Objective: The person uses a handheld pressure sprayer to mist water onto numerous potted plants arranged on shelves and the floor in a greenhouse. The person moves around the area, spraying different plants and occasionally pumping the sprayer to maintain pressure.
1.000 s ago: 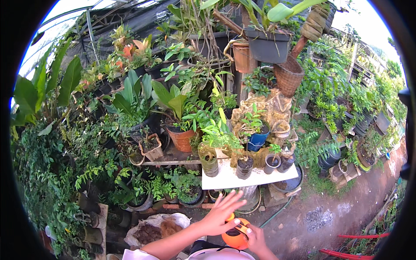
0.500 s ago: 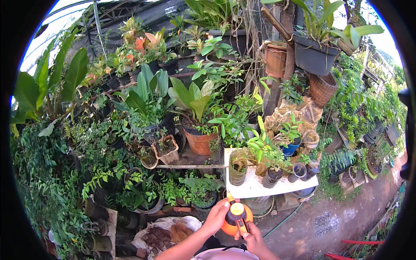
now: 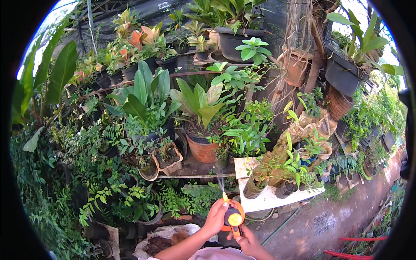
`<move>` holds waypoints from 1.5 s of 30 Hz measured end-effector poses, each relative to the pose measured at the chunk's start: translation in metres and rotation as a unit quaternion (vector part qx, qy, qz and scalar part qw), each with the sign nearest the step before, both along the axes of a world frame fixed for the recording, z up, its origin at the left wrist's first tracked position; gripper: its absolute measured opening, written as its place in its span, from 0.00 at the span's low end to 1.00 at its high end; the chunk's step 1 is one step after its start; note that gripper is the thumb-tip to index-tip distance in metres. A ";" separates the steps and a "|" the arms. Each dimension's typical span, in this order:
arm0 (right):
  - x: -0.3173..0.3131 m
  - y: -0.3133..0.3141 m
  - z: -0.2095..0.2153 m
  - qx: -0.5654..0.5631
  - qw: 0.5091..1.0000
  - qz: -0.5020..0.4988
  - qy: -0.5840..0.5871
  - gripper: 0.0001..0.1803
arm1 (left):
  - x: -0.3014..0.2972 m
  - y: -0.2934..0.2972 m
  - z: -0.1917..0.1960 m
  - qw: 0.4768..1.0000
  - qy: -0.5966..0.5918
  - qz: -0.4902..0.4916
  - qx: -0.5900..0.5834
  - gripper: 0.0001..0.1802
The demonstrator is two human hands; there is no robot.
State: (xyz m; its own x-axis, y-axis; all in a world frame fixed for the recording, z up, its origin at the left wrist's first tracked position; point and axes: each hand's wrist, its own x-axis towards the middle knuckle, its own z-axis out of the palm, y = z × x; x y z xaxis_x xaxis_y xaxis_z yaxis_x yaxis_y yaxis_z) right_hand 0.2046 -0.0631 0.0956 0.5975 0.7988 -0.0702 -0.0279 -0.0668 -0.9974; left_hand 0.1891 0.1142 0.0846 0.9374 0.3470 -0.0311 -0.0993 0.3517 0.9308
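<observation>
An orange spray bottle (image 3: 234, 216) with a dark top, a yellow knob and a yellow nozzle is held between my two hands low in the view. My left hand (image 3: 214, 219) grips its left side close to the nozzle. Around the handle at its near side, my right hand (image 3: 248, 241) is closed. A fine jet of water (image 3: 221, 183) leaves the nozzle, pointing away from me. Beyond it stands a terracotta-coloured pot (image 3: 203, 151) with a broad-leaved plant (image 3: 198, 102). My palms and some fingertips are hidden.
A white board (image 3: 277, 200) to the right carries several small potted plants. A square planter (image 3: 168, 164) sits on a low shelf at left. An open sack (image 3: 162, 240) of brown material lies near my left forearm. Red pipes (image 3: 362, 238) run along the ground at right.
The view has shifted, so the shelves and board sit further right and lower. Water now sprays from the nozzle, which showed no jet before. Both hands keep hold of the spray bottle.
</observation>
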 end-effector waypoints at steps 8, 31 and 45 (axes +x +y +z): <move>-0.001 0.039 -0.008 -0.004 0.999 0.031 0.019 0.16 | 0.001 0.040 -0.008 1.000 -0.005 -0.011 -0.021 0.15; 0.020 0.059 0.007 0.014 0.996 0.055 -0.075 0.12 | 0.025 0.076 0.022 0.977 0.056 0.046 -0.199 0.15; 0.022 0.053 -0.004 0.024 0.996 0.056 -0.064 0.10 | 0.033 0.062 0.019 0.975 0.049 0.098 -0.194 0.12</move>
State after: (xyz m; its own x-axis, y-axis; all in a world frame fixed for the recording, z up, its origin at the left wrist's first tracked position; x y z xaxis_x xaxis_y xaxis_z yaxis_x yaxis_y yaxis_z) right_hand 0.2267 -0.0104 0.0915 0.5058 0.8617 0.0401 0.1042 -0.0149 -0.9944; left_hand 0.2222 0.1765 0.1037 0.8398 0.4639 -0.2821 -0.1175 0.6625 0.7397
